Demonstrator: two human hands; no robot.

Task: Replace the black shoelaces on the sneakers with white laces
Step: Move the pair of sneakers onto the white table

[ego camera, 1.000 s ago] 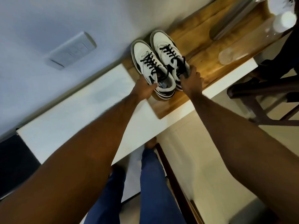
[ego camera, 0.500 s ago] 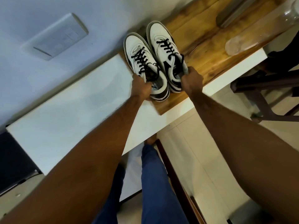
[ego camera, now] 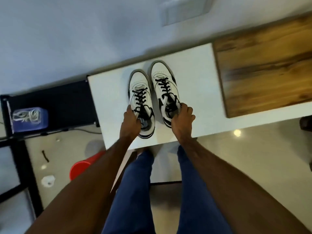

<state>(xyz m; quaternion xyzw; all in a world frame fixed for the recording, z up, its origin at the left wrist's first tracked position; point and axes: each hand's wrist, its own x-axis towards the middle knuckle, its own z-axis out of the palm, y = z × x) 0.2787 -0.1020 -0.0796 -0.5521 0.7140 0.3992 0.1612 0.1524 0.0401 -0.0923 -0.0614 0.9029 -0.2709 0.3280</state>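
Two sneakers stand side by side on the white worktop [ego camera: 194, 92], toes toward the wall [ego camera: 84, 31], heels toward you. The left sneaker [ego camera: 141, 92] and right sneaker [ego camera: 164, 81] both carry black laces [ego camera: 140, 97], threaded through every eyelet; no unlacing has begun.

Your left hand [ego camera: 130, 122] grips the left sneaker at its collar, fingers curled into the heel opening. Your right hand [ego camera: 181, 119] grips the right sneaker the same way, fingers hooked over the collar rim and thumb on the outer side. Whether the soles rest on the worktop or hang just above it cannot be told. A collar grip gives one-handed control of each shoe and leaves the laced front uncovered, which suits setting the pair square before you.

The sneakers lie near the middle of the worktop, heels close to its near edge, within easy reach. Beside them, on your right, lies a wooden board [ego camera: 266, 68], apart from the right sneaker. To your left of the sneakers, off the worktop, a black shelf [ego camera: 55, 98] holds a clear blue box [ego camera: 30, 119] with pale laces coiled inside, probably the white replacements. They are well apart from the sneakers, so you will likely need to fetch them. Below the worktop's near edge, a red bucket [ego camera: 81, 168] sits on the floor.
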